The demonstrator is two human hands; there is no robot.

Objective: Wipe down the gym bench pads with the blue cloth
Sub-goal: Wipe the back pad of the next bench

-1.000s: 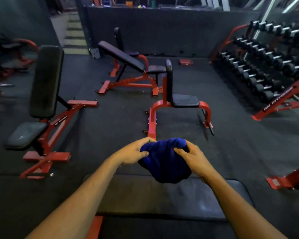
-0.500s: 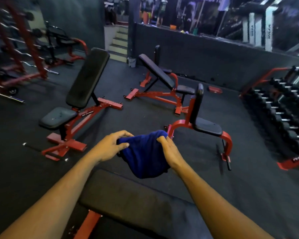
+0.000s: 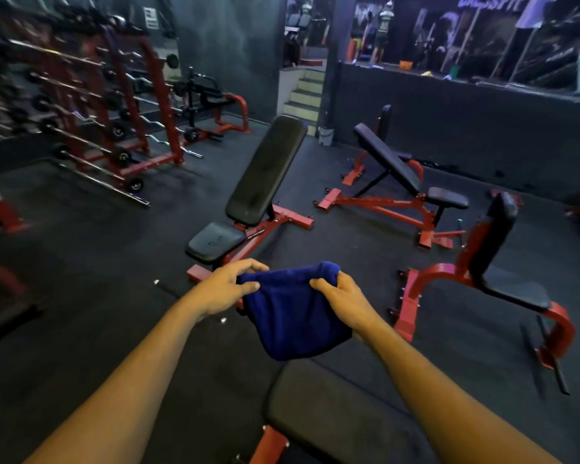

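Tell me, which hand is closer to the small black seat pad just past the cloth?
Left. The left hand grips the blue cloth just below the seat pad; the right hand grips the cloth's other edge, farther right.

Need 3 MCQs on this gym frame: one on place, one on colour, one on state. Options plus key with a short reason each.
1. Where is the cloth?
A. on the floor
B. held in the air between both hands
C. draped over a seat pad

2. What colour are the bench frames?
A. red
B. yellow
C. white

3. How is the back pad of the bench just beyond the hands set?
A. flat
B. tilted steeply up
C. taken off

Key: 1 B, the left hand and right hand pinch its top edge and it hangs free. 2 A, the tubing is red. 3 B, it rises above its seat pad.
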